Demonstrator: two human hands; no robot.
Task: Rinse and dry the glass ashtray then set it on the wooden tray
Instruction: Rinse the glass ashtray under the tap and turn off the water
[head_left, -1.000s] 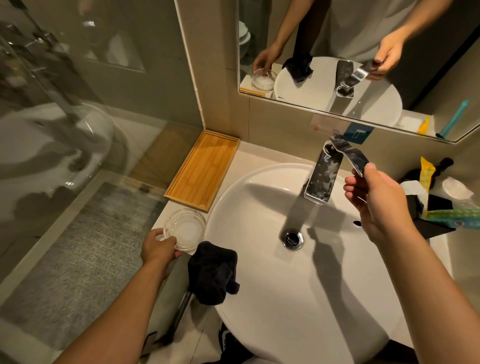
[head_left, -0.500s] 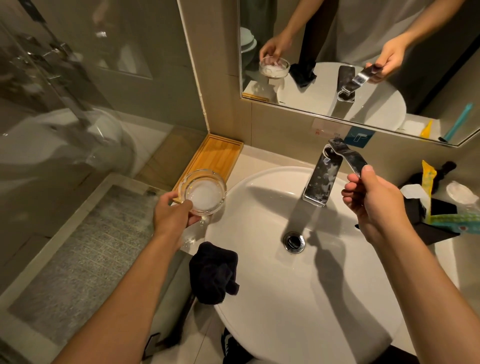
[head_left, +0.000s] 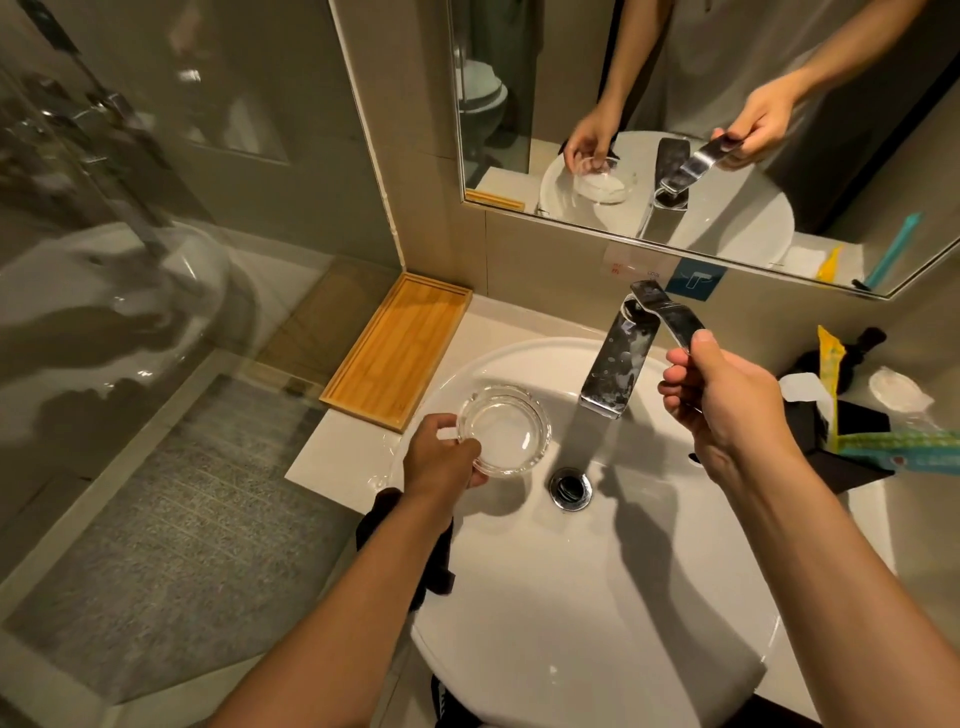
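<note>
My left hand (head_left: 441, 460) grips the near-left rim of the clear glass ashtray (head_left: 506, 428) and holds it over the left side of the white sink basin (head_left: 597, 597), left of the chrome faucet spout (head_left: 615, 364). My right hand (head_left: 722, 400) is closed on the faucet lever (head_left: 670, 312), which is lifted. No water stream is visible. The empty wooden tray (head_left: 400, 351) lies on the counter at the back left, against the wall. A dark cloth (head_left: 431, 561) hangs over the basin's near-left edge, partly hidden by my left forearm.
A mirror (head_left: 701, 104) hangs above the faucet. The drain (head_left: 570, 486) sits mid-basin. Toiletries and packets (head_left: 857, 405) crowd the counter to the right. A glass shower partition (head_left: 130, 312) stands on the left, beside the tray.
My left hand lifted the ashtray from the counter's front-left corner, raised it, then carried it right and down over the basin. My right hand stayed on the faucet lever.
</note>
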